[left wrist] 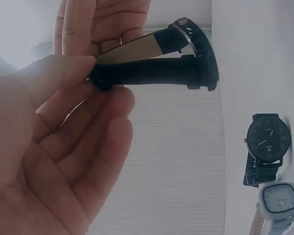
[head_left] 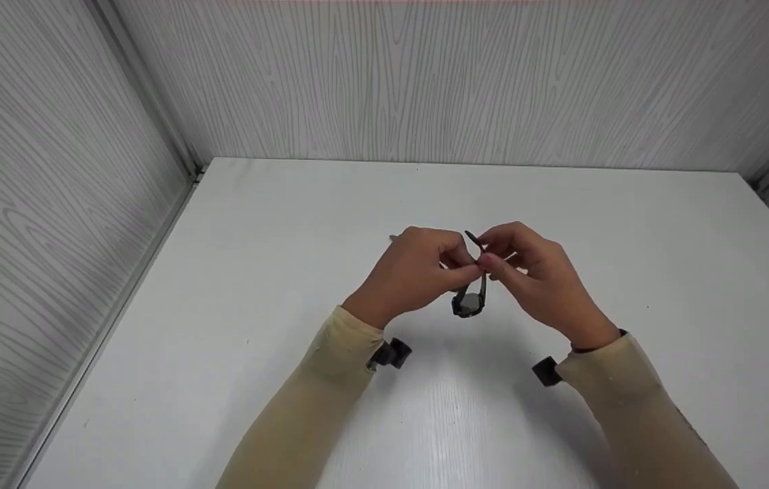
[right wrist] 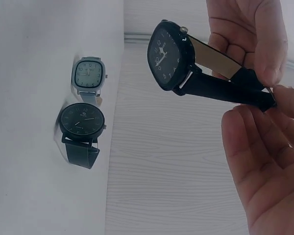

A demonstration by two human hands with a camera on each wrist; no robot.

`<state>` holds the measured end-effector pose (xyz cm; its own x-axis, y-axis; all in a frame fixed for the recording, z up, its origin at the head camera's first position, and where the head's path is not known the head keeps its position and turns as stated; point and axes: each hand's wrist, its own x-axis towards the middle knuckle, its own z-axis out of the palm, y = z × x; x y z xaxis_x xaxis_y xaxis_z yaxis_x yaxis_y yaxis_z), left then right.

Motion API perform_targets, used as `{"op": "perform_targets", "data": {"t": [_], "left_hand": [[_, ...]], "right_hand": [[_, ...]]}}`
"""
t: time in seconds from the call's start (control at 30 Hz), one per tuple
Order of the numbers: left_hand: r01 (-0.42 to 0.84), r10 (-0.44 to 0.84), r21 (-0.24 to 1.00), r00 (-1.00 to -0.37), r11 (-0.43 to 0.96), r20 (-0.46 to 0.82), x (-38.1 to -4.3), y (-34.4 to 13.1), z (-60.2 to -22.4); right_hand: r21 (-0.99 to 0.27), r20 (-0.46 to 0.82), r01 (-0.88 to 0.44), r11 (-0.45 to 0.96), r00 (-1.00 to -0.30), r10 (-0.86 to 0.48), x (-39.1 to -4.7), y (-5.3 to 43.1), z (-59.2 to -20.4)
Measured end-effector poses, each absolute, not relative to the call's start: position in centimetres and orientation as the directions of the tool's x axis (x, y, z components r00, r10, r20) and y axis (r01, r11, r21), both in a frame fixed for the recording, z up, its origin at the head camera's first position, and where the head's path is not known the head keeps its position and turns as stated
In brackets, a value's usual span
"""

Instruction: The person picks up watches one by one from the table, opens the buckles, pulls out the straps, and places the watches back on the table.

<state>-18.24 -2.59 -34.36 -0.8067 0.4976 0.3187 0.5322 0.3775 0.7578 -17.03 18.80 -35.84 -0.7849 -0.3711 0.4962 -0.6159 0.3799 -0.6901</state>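
A black wristwatch (head_left: 469,304) with a squarish dial hangs from both hands, its strap bent into a loop and its case lowest in the head view. My left hand (head_left: 418,272) pinches the strap near its end between thumb and fingers. Close against it, my right hand (head_left: 537,275) pinches the strap as well, and one strap tip sticks up between the hands. In the right wrist view the dial (right wrist: 164,58) faces left, and the strap's tan lining (right wrist: 215,56) shows. The fingers partly hide where the strap ends meet.
Two more watches lie on the white table (head_left: 275,204): a round black one (right wrist: 82,120) and a pale squarish one (right wrist: 88,74). The left hand mostly hides them in the head view. Wood-grain panels (head_left: 391,81) stand at the back and sides.
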Motion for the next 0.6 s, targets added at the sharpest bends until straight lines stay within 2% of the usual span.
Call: {"op": "perform_targets", "data": {"t": [0.2,0.33,0.6], "left_hand": [[0.461,0.506,0.829,-0.822,0.318,0.263,-18.18,-2.47,-34.31],[0.451,0.501,0.826,-0.829,0.338,0.248,-18.2,-2.35,-34.37],[0.528,0.461,0.785,-0.812,0.322,0.358,-18.32,-2.38,-34.22]], "right_hand": [[-0.68,0.511,-0.625,0.385,-0.779,-0.363,-17.03,18.95,-35.84],[-0.681,0.539,-0.639,0.357,-0.768,-0.346,-17.13,19.01,-35.92],[-0.695,0.551,-0.654,0.3,-0.752,-0.363,-17.27,19.2,-35.93]]}}
